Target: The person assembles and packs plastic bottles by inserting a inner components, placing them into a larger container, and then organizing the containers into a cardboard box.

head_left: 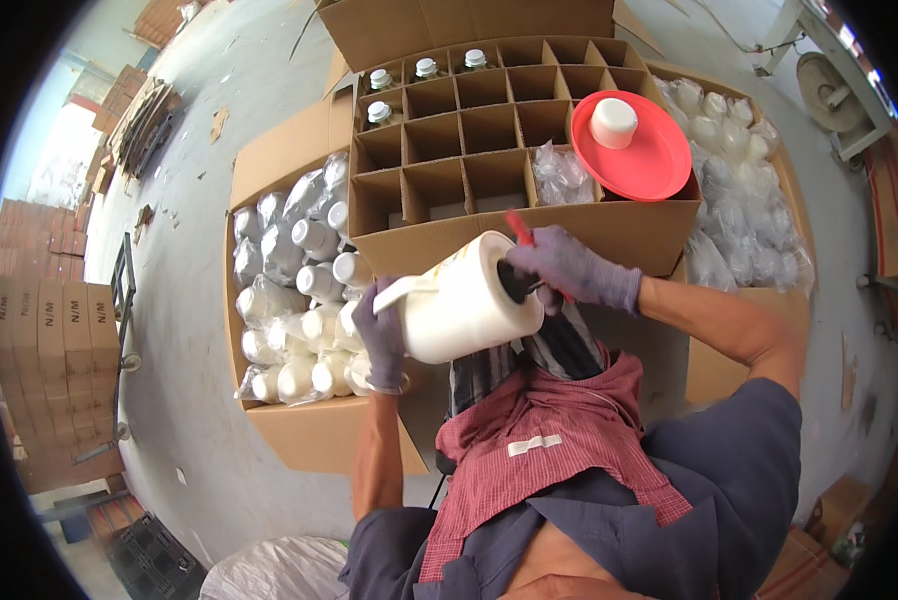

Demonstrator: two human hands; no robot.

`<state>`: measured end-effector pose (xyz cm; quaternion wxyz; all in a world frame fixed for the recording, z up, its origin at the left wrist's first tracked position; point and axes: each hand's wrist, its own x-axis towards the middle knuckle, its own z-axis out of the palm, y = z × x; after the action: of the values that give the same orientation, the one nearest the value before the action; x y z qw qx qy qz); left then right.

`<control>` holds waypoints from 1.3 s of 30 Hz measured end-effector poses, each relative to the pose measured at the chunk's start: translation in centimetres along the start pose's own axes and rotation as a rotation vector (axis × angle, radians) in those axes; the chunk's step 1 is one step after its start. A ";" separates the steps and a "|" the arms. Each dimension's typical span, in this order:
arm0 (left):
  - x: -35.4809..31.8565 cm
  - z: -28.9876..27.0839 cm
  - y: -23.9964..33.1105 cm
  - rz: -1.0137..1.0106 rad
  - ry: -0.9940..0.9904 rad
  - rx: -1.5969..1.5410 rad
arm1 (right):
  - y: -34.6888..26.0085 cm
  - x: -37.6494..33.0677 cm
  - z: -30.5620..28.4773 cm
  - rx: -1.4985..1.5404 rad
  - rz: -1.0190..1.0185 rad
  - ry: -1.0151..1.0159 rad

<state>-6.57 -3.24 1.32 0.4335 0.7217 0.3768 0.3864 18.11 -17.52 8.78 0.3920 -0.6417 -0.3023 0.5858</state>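
Observation:
A large white jug [454, 310] with a side handle lies tilted across my lap, its round open end toward the right. My left hand [380, 335], in a purple glove, is closed around the jug's handle side. My right hand [574, 266], gloved too, is closed on a thin red-handled tool [518, 227] at the open end. A dark piece [515, 283] shows in that end, partly covered by my right fingers; whether the tool touches it I cannot tell.
Ahead stands a divided carton [529, 222] with several white-capped bottles [426, 68] and a plastic-wrapped item [561, 176]. On its right corner rests a red basin [659, 160] holding a white cup [613, 123]. Cartons of wrapped white jugs [317, 283] and wrapped white pieces [739, 190] flank it.

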 end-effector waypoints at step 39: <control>-5.3 -1.8 -2.6 0.108 -0.287 0.266 | 6.0 2.8 -18.4 -1.210 -0.349 0.743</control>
<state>-10.95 -6.39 -1.70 0.3623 0.8393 0.3195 0.2493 36.23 -20.93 2.32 0.1330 -0.8449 -0.5179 -0.0112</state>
